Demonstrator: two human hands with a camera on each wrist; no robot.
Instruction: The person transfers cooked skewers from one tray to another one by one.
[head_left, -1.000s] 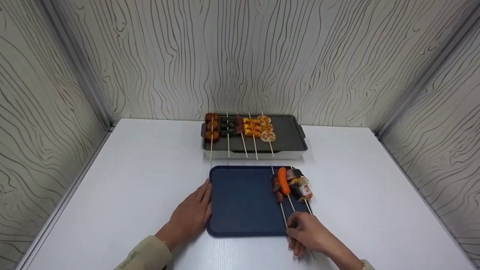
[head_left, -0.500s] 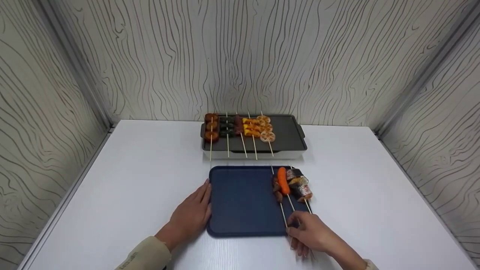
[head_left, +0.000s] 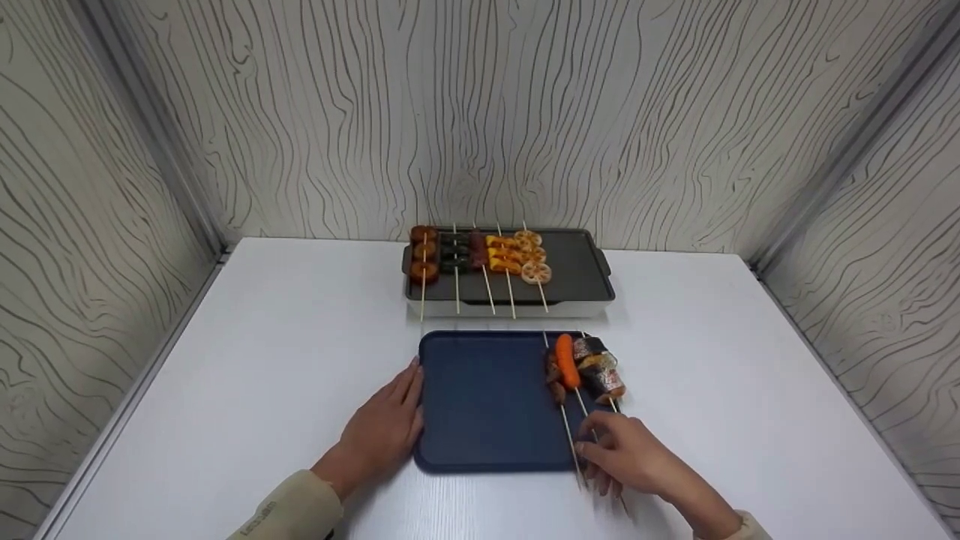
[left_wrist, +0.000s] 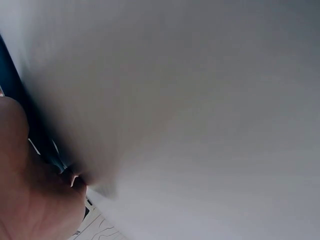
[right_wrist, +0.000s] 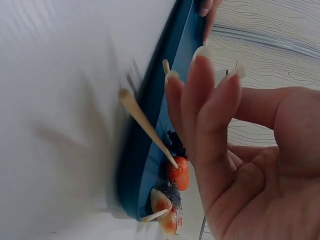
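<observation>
My left hand [head_left: 382, 431] lies with straight fingers along the left edge of a dark blue tray [head_left: 487, 405]. On the tray's right side are three skewers: brown meat pieces [head_left: 556, 382], an orange sausage [head_left: 568, 362] and dark-skinned chunks, perhaps fish [head_left: 600, 373]. Over the lower ends of their sticks hovers my right hand [head_left: 630, 454], fingers loosely bent and a gap between thumb and index finger. In the right wrist view, the sausage's stick [right_wrist: 145, 122] runs free beside the bent fingers. Those fingers partly hide the meat skewer there.
Behind the tray stands a dark griddle [head_left: 581, 266] on a light base. Several skewers lie across its left and middle, including lotus root slices [head_left: 535, 273] and yellow pieces [head_left: 504, 260]. A white tabletop [head_left: 300, 315] meets wood-patterned walls [head_left: 472, 112].
My right hand has shifted slightly away from me, its thumb and index finger parting and leaving the meat skewer's lower stick uncovered. The left hand, tray and griddle stay put.
</observation>
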